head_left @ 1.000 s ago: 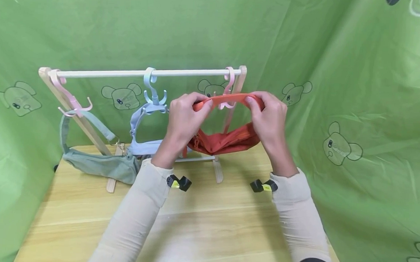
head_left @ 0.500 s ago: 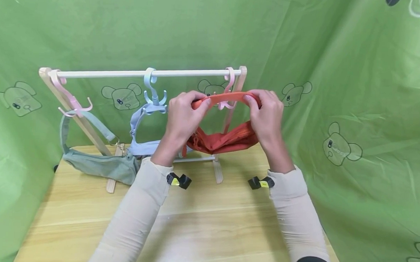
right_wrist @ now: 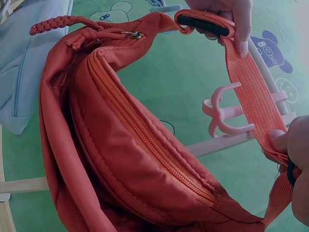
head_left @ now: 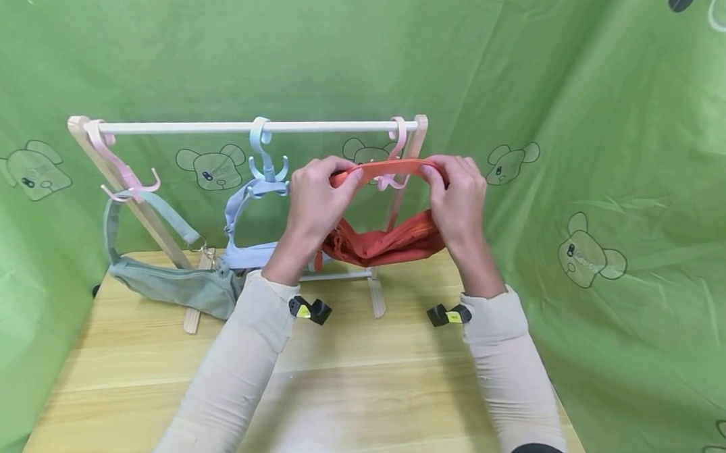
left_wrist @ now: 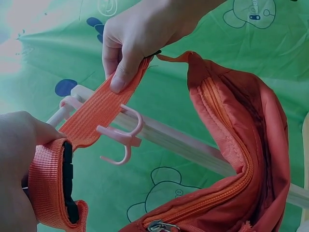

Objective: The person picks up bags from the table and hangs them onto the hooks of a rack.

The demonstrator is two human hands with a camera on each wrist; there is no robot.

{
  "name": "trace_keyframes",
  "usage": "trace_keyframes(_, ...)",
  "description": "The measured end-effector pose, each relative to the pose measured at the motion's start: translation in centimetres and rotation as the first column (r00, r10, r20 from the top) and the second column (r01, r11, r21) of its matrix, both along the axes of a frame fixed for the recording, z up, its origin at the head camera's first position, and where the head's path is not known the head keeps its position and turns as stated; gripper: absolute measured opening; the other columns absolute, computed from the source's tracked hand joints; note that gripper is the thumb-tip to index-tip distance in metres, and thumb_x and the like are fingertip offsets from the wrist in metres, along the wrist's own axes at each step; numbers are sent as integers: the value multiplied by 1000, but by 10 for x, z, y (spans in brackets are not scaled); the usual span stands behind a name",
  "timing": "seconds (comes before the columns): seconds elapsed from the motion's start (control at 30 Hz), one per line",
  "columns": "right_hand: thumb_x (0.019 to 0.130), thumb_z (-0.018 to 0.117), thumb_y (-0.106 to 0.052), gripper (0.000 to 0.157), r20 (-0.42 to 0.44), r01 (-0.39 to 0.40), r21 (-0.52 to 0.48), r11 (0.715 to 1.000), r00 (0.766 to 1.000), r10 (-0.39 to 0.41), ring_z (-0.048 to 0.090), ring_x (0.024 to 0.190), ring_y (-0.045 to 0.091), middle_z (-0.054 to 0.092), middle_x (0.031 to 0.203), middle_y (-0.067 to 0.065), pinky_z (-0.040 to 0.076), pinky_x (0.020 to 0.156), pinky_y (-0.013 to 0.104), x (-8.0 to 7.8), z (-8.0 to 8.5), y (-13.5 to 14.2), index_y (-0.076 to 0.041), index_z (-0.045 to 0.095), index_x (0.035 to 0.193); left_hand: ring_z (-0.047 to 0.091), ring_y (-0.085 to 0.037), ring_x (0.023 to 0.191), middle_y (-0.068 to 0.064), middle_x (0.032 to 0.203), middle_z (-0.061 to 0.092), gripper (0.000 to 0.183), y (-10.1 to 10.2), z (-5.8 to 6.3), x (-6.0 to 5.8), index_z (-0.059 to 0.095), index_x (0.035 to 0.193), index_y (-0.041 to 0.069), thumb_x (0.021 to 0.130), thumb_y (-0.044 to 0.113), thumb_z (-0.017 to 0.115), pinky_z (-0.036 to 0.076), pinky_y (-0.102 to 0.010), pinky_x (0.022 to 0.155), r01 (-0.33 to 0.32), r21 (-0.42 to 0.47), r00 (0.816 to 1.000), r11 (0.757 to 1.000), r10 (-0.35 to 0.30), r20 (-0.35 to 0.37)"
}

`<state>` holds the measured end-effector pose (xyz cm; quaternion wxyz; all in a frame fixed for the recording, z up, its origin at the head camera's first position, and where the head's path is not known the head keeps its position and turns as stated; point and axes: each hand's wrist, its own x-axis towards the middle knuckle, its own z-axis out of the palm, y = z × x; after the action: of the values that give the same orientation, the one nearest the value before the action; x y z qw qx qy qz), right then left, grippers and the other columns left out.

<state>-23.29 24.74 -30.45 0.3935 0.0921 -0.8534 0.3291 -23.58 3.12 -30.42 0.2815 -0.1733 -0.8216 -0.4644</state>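
Observation:
An orange-red waist bag (head_left: pixel 380 246) with a zipped pouch hangs from its webbing strap (head_left: pixel 392 167), which both hands hold up. My left hand (head_left: pixel 315 201) pinches the strap near its black buckle (left_wrist: pixel 70 183), thumb on the near side. Further right, my right hand (head_left: pixel 461 207) grips the strap's other end between thumb and fingers. The stretch between the hands bows slightly upward. Behind it, a pink hook (head_left: pixel 399 135) hangs from the rack's bar. In the right wrist view, that hook's prongs (right_wrist: pixel 224 112) sit right beside the strap, overlapping its edge.
The rack's white bar (head_left: pixel 185 129) spans wooden posts at the back of the table (head_left: pixel 331 387). A green bag (head_left: pixel 178 286) hangs from the left pink hook (head_left: pixel 122 169). On the middle blue hook (head_left: pixel 261 144) hangs a light blue bag (head_left: pixel 249 255). Green curtain (head_left: pixel 614 197) surrounds the table.
My right hand has shifted slightly left and up, and the bag has moved a little the same way. My left hand has hardly moved.

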Motion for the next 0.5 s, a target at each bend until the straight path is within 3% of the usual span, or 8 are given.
trace_keyframes(0.5,98,71,-16,22,80,3,20,1000,997,-4,58,83,31,77,96,22,42,74,31,2,-2,0,3,76,107,64,-25,76,-13,91,79,22,0,-2,-2,80,105,5,95,24,75,49,-32,67,-23,-10,993,1000,24,117)
